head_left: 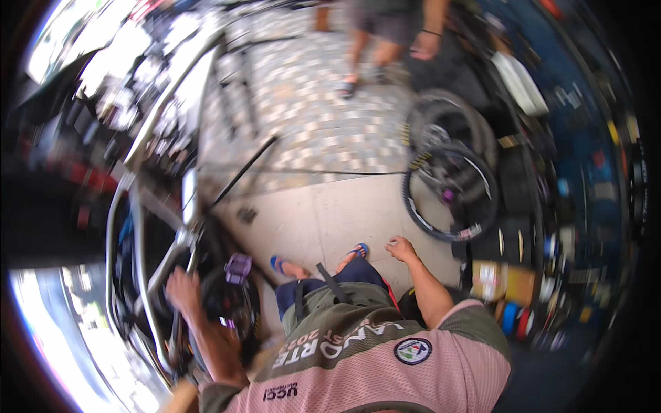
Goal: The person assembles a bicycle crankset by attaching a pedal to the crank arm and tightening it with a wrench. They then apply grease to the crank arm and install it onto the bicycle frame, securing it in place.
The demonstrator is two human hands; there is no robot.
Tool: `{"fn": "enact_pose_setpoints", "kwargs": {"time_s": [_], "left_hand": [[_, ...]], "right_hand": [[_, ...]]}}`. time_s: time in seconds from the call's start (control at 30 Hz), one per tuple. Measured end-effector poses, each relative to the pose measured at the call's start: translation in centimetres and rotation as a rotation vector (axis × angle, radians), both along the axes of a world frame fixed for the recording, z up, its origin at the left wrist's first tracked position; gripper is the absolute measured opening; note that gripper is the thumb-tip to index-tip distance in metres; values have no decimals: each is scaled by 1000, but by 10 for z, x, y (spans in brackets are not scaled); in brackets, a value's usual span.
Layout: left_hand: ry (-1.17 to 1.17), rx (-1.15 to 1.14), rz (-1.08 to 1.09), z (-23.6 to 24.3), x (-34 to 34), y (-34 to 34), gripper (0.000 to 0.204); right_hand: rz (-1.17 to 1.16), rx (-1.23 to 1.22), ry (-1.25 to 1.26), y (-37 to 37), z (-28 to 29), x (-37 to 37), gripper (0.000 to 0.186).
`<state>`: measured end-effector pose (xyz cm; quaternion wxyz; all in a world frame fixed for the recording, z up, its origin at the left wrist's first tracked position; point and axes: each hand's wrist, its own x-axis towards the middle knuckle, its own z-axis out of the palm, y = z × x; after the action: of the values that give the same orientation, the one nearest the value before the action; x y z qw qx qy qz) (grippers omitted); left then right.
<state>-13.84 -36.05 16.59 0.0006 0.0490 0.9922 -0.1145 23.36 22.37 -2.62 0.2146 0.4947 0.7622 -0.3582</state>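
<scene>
My left hand [183, 292] is at the left, beside the lower tubes of a silver-grey bicycle frame [184, 237]. Motion blur hides whether its fingers grip a tube or only pass close to it. A purple pedal [238, 268] is just right of that hand, above a dark wheel partly hidden by my forearm. Out in front of my body, my right hand [399, 248] hangs in the air over the tiled floor, fingers loosely bent and apart. Nothing shows in it. The nearest thing to it is a bicycle wheel [411, 206] with a black tyre and purple hub.
More tyres [485, 131] lie behind the wheel. Cardboard boxes [519, 286] and small goods line the right side. A thin black bar [246, 170] slants near the frame. Another person's hand [425, 45] and sandalled foot [348, 89] appear at the far side, on patterned paving [303, 117].
</scene>
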Motion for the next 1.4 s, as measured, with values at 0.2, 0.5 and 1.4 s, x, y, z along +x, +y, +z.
{"fn": "enact_pose_setpoints", "kwargs": {"time_s": [0.2, 0.5, 1.4], "left_hand": [[-443, 280, -153, 14, 58, 208, 63], [-1103, 402, -1037, 16, 207, 569, 61], [-877, -80, -1836, 37, 392, 1078, 61]], "right_hand": [[-245, -58, -146, 56, 13, 160, 60], [-420, 8, 113, 124, -3, 212, 56], [-897, 80, 153, 315, 71, 397, 66]]}}
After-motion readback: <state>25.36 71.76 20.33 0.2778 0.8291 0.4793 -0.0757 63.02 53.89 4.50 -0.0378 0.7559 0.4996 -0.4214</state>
